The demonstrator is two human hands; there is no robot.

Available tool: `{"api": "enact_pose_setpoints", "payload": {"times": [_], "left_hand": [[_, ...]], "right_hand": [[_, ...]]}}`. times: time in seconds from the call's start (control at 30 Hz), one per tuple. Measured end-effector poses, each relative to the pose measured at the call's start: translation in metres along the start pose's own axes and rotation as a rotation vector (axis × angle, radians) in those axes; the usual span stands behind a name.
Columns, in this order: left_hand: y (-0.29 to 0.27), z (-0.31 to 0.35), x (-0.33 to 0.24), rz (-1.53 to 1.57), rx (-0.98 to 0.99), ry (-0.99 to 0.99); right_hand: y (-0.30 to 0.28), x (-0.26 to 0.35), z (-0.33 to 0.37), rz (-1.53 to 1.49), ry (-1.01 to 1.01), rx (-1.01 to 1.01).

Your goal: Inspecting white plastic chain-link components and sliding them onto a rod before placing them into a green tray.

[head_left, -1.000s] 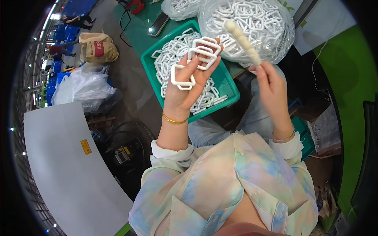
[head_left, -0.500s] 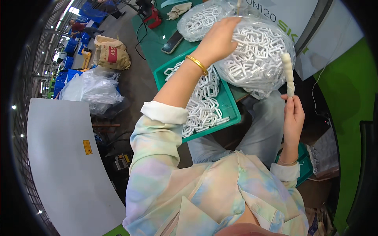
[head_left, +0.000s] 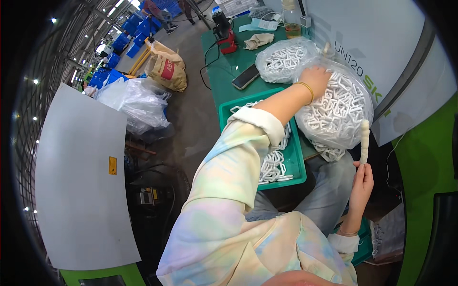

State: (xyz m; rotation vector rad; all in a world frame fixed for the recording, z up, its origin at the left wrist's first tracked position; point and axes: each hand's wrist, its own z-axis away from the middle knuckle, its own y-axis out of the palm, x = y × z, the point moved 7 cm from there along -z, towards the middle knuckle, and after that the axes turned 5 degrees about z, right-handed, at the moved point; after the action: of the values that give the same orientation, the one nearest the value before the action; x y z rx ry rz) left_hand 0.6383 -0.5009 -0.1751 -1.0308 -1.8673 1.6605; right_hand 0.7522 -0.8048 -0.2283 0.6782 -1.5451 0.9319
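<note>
My left hand (head_left: 316, 82) reaches into the upper left of a large clear plastic bag (head_left: 366, 136) full of white plastic links (head_left: 336, 107). Its fingers curl down among the links, and the tips are hidden. At the right, my right hand (head_left: 362, 183) pinches the lower end of a cream-coloured, knobbly stick (head_left: 364, 140) and holds it upright beside the bag. Below my left forearm lies a green tray (head_left: 299, 167) with more white links (head_left: 273, 167), partly covered by my sleeve.
Behind stands a smaller bag of links (head_left: 284, 59), with a phone (head_left: 245, 76), a cloth (head_left: 259, 41) and a bottle (head_left: 291, 24) on the green table (head_left: 222, 93). A cream stick tip (head_left: 326, 47) shows behind my left hand. A grey panel (head_left: 81, 190) rises at left.
The view has shifted, so the scene sits lower and farther right. My left wrist and forearm have swung right over the tray toward the large bag. My right hand still holds the knobbly stick.
</note>
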Motion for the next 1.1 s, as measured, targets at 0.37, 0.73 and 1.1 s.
{"api": "enact_pose_setpoints", "payload": {"times": [0.37,0.73,1.1], "left_hand": [[0.015,-0.012,-0.01,-0.062,0.046,-0.057],[0.005,0.023,-0.021,-0.087,0.055,0.161],[-0.063,0.067,-0.054,0.2,-0.223,0.243]], "right_hand": [[-0.009,-0.017,0.0,-0.013,0.055,-0.02],[-0.015,-0.006,0.004,0.059,0.049,-0.009],[-0.01,-0.004,0.011,0.0,0.046,0.029]]}}
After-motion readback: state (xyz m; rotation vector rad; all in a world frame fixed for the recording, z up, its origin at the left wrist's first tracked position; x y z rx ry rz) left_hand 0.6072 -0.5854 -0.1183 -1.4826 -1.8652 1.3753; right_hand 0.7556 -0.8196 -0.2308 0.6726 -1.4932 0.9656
